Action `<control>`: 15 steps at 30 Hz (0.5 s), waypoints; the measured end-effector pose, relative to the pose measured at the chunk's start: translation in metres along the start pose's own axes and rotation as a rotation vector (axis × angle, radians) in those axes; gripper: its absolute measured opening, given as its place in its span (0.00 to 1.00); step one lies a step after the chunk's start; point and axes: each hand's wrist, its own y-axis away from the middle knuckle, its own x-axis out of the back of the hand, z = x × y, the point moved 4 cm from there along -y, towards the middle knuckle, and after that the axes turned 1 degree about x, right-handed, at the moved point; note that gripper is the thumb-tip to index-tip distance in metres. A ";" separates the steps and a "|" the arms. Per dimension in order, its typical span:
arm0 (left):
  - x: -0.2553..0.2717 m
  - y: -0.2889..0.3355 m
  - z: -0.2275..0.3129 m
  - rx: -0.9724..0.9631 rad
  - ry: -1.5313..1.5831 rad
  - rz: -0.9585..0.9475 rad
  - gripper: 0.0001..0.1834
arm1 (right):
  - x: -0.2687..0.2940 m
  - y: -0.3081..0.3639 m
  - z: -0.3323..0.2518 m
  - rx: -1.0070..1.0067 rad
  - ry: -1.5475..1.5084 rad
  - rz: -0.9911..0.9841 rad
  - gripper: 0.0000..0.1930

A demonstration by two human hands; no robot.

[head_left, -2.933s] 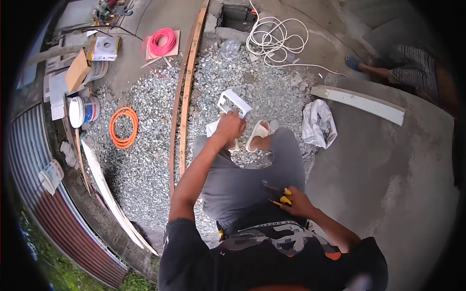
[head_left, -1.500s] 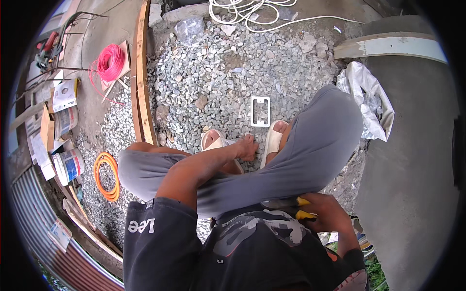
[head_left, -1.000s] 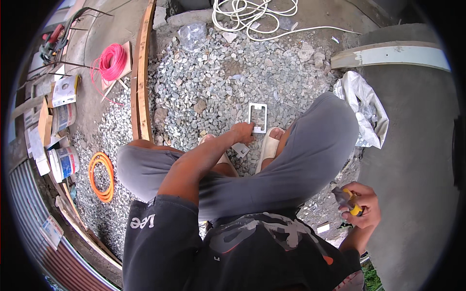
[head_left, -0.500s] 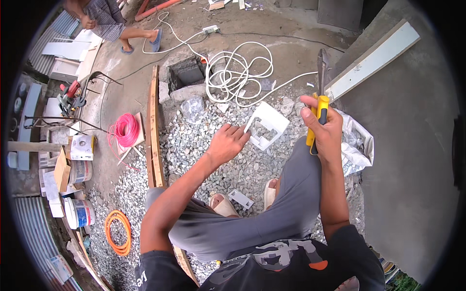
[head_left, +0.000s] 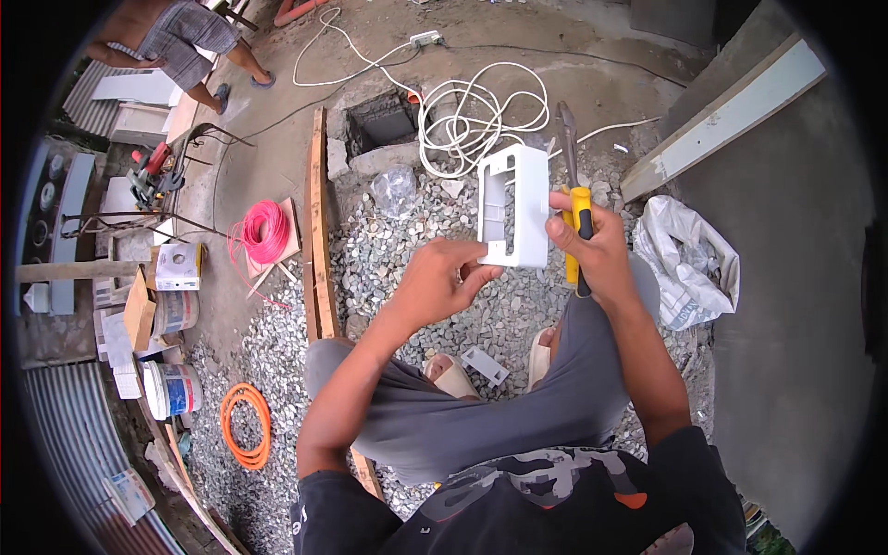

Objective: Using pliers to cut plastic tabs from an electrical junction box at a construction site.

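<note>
A white plastic electrical box (head_left: pixel 529 205) with a rectangular opening is held up in front of my knees, tilted so its open face turns left. My left hand (head_left: pixel 442 282) pinches its lower left corner between thumb and fingers. Yellow-and-black-handled pliers (head_left: pixel 580 208) with a long grey metal end point away from me in my right hand (head_left: pixel 603 248). The fingertips of that hand reach the box's right side; whether they press on it is hard to tell. A small white plate with cutouts (head_left: pixel 485 365) lies on the gravel between my feet.
Coiled white cable (head_left: pixel 462 129) lies beyond the box, near a square pit (head_left: pixel 381 125). Wooden planks (head_left: pixel 321 231), pink line (head_left: pixel 264 231) and an orange hose (head_left: pixel 245 425) lie left. A white sack (head_left: pixel 680 259) stands right, beside a concrete wall. Another person (head_left: pixel 190 46) is far left.
My left hand has lifted and turned the white box, bringing it nearer my right hand. The pliers have tipped leftward. The other person has moved, and the whole view has shifted slightly.
</note>
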 end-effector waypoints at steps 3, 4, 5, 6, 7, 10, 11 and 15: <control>-0.001 0.006 -0.014 0.648 0.663 -0.086 0.13 | 0.009 -0.001 0.003 -0.056 -0.072 -0.008 0.19; -0.002 0.006 -0.018 0.650 0.663 -0.082 0.13 | 0.014 -0.001 0.009 -0.102 -0.133 -0.009 0.18; 0.000 0.004 -0.019 0.527 0.633 -0.010 0.13 | 0.015 0.000 0.010 -0.085 -0.109 -0.032 0.17; 0.004 0.003 -0.018 0.405 0.600 0.062 0.13 | 0.013 0.002 0.011 -0.085 -0.107 -0.041 0.17; 0.002 0.004 -0.021 0.455 0.708 0.070 0.13 | 0.011 0.005 0.010 -0.074 -0.108 -0.056 0.17; 0.003 0.000 -0.015 0.484 1.041 0.036 0.14 | 0.004 0.015 0.005 -0.074 -0.051 -0.083 0.17; 0.005 -0.001 -0.010 0.511 1.142 0.029 0.15 | 0.001 0.017 0.004 -0.033 0.032 -0.107 0.18; 0.007 0.009 -0.009 0.635 1.080 -0.086 0.18 | -0.011 0.022 -0.007 0.051 0.025 -0.165 0.20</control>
